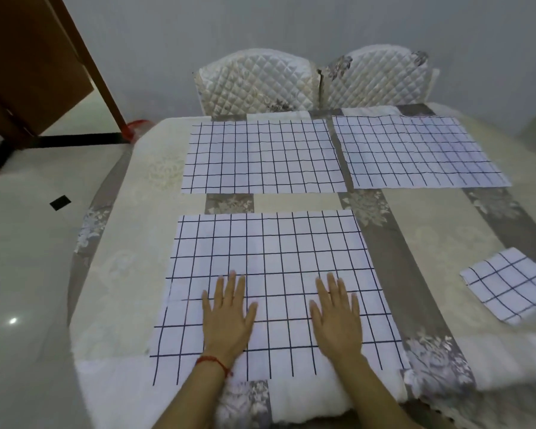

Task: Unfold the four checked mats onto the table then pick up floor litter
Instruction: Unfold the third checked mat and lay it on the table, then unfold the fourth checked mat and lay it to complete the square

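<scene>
Table: the largest item, covered by a cream cloth with grey floral bands; it carries all 4 checked mats, and 2 quilted chairs stand at its far edge.
Near mat: fully opened and lying flat in front of the person; its near edge hangs over the table edge. Both hands rest on its near half, probably to press out the fold creases.
Far-left mat: spread flat, square to the table, just beyond the near mat with a strip of cloth between them.
Far-right mat: spread flat beside the far-left mat, apart from it by a narrow grey band.
Folded mat: the 4th mat, a small square packet, lying at the right, well apart from the hands; by this layout it is the 1 left to open.
Left hand: palm down, fingers straight and slightly spread, gripping nothing; a red cord circles the wrist.
Right hand: palm down, fingers straight and together, gripping nothing.
Floor litter: a small dark scrap on the pale floor left of the table, not yet collected; what it is made of cannot be told.
Stage: 3 of 4 mats laid.
</scene>
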### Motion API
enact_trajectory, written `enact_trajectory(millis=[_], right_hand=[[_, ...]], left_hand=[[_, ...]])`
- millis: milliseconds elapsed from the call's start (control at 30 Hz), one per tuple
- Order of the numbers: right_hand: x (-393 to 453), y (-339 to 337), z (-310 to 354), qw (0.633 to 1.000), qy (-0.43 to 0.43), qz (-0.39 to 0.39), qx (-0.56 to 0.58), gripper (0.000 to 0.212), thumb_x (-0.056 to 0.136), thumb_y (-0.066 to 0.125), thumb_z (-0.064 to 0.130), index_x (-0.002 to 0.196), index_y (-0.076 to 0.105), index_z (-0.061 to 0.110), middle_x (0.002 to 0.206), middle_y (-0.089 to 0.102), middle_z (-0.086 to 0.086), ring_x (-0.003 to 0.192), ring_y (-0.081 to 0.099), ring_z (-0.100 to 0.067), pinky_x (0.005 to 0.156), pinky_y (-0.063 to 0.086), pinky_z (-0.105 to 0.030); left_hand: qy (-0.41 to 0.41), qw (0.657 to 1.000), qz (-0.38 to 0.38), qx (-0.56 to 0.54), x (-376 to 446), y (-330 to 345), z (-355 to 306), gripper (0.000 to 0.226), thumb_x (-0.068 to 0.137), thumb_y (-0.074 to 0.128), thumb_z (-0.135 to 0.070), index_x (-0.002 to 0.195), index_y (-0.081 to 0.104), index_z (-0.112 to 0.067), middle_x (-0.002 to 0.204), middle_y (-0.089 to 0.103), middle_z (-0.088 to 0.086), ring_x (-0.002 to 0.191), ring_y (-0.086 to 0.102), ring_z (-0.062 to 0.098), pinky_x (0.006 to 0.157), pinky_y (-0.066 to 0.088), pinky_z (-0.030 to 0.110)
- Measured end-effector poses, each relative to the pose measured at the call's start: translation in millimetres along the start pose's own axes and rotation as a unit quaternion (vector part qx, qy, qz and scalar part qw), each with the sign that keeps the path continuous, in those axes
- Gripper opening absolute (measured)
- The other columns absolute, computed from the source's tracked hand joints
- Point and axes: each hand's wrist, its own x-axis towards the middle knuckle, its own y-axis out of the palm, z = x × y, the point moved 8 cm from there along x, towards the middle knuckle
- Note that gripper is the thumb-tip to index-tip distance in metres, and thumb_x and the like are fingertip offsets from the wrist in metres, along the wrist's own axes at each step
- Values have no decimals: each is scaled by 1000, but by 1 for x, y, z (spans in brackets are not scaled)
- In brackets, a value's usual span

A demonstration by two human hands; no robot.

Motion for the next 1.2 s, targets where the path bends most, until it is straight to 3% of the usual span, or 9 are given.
enact_trajectory(millis=[100, 200, 300, 367, 467, 600, 733, 967, 1200], right_hand=[[-5, -14, -35, 999, 29, -29, 1, 78, 72, -28, 66, 141, -8, 34, 151, -12, 11, 141, -11, -8, 108, -28, -25], [-6, -20, -50, 999, 39, 18, 9, 81, 74, -18, 70, 143, -7, 30, 150, -16, 10, 143, -11, -11, 116, -12, -34], [-4, -39, -58, 991, 57, 68, 102, 57, 95, 30, 43, 146, 18, 20, 158, 6, -1, 146, 7, -18, 118, 8, -36], [-7, -66, -72, 976, 90, 45, 193, 50, 95, 42, 33, 141, 32, 16, 153, 28, -5, 140, 27, -22, 112, 24, -35], [-16, -116, -113, 966, 122, -26, 228, 39, 93, 45, 29, 127, 48, 11, 134, 50, -11, 120, 49, -29, 99, 41, -38], [-19, -170, -201, 952, 162, -87, 244, 37, 92, 50, 25, 127, 51, 12, 135, 50, -11, 122, 48, -27, 100, 38, -37], [-11, -209, -301, 936, 207, -112, 260, 37, 91, 50, 22, 126, 51, 10, 132, 52, -15, 115, 52, -31, 95, 40, -37], [14, -217, -423, 946, 249, -65, 196, 36, 91, 47, 24, 118, 55, 1, 121, 59, -23, 111, 55, -38, 89, 44, -36], [50, -194, -450, 959, 236, -41, 153, 37, 93, 47, 24, 121, 51, -1, 124, 51, -21, 111, 51, -37, 88, 43, -38]], left_hand=[[-20, 999, -5, -27, -4, -6, 23, 82, 78, -14, -69, 145, 7, -26, 155, 4, -6, 143, -6, 12, 108, -24, 33], [-46, 998, 12, -49, -7, -10, 23, 96, 67, -23, -74, 145, 1, -24, 154, -8, -5, 144, -9, 18, 111, -22, 40], [-63, 995, 30, -69, -7, -22, -7, 78, 83, 7, -62, 145, 12, -16, 157, 4, 11, 145, 0, 31, 117, 1, 52], [-24, 996, 25, -84, -7, -32, -47, 85, 75, 5, -61, 143, 24, -13, 155, 16, 15, 144, 8, 33, 116, 9, 51], [60, 991, 20, -115, -11, -40, -121, 85, 73, 9, -59, 136, 38, -11, 150, 29, 16, 141, 20, 33, 115, 16, 48], [144, 978, 21, -150, -11, -42, -228, 51, 88, 45, -39, 129, 48, -9, 143, 40, 18, 137, 30, 34, 112, 26, 45], [178, 971, 19, -155, -9, -35, -327, 56, 83, 34, -44, 114, 59, -5, 120, 59, 19, 112, 56, 36, 94, 47, 45], [181, 970, 80, -145, 15, 18, -452, 44, 93, 45, -27, 133, 41, -9, 142, 38, 13, 132, 34, 29, 109, 28, 34], [117, 985, 109, -69, 42, 62, -500, 35, 91, 42, -23, 124, 46, -12, 130, 46, 9, 119, 41, 29, 91, 37, 36]])
